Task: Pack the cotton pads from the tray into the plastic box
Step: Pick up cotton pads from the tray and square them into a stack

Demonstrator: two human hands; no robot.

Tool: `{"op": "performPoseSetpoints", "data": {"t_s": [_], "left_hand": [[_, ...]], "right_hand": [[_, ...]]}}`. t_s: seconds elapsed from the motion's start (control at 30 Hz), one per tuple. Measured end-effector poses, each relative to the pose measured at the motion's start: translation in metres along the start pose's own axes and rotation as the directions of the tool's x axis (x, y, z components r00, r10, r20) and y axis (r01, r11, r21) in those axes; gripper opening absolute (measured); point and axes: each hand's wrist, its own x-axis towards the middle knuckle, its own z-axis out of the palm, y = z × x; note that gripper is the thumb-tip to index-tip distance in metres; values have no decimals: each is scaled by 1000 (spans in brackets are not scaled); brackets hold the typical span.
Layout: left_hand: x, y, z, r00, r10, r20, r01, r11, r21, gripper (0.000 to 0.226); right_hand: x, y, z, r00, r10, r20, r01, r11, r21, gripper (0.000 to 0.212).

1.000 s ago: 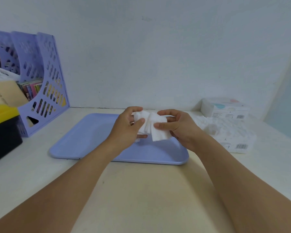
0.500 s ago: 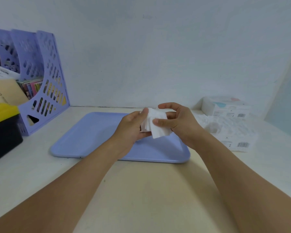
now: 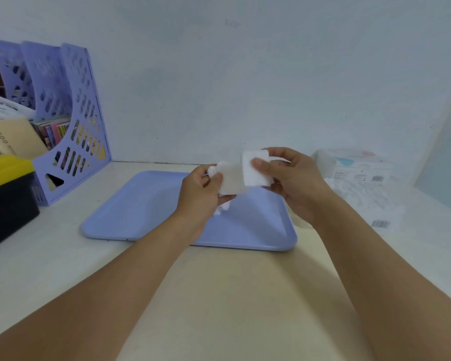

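Hands — left hand (image 3: pixel 199 194) and right hand (image 3: pixel 293 183) — pinch cotton pads (image 3: pixel 241 173) above tray (image 3: pixel 141 217).

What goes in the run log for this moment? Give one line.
left hand: grips white cotton pads | right hand: pinches white square pad | above lilac plastic tray | packing: not yet

file rack (image 3: pixel 71 121) left of tray (image 3: pixel 146 212); plastic box (image 3: pixel 359 170), seemingly, at its right.
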Motion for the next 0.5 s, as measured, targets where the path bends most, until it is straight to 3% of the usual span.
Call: {"op": "performPoseSetpoints", "data": {"t_s": [0.1, 0.23, 0.33, 0.4, 0.5], "left_hand": [[-2, 1, 0, 1000, 7, 30, -7, 1000, -10, 18], [-7, 3, 3, 991, -25, 134, 34, 998, -59, 19], [-7, 2, 4, 982, -45, 182, 64, 993, -98, 21], [-7, 2, 3, 983, -72, 171, 96, 986, -136, 21], [-6, 3, 3, 985, -116, 129, 137, 976, -167, 23]], "right_hand": [[-1, 4, 6, 997, 73, 32, -76, 992, 97, 11], [-3, 23, 16, 995, 103, -14, -104, 989, -101, 23], [-3, 27, 19, 996, 86, -40, -89, 992, -91, 29], [-4, 28, 20, 997, 78, -23, -79, 995, -59, 33], [-6, 29, 22, 1000, -21, -6, 20, 987, -158, 42]]}}
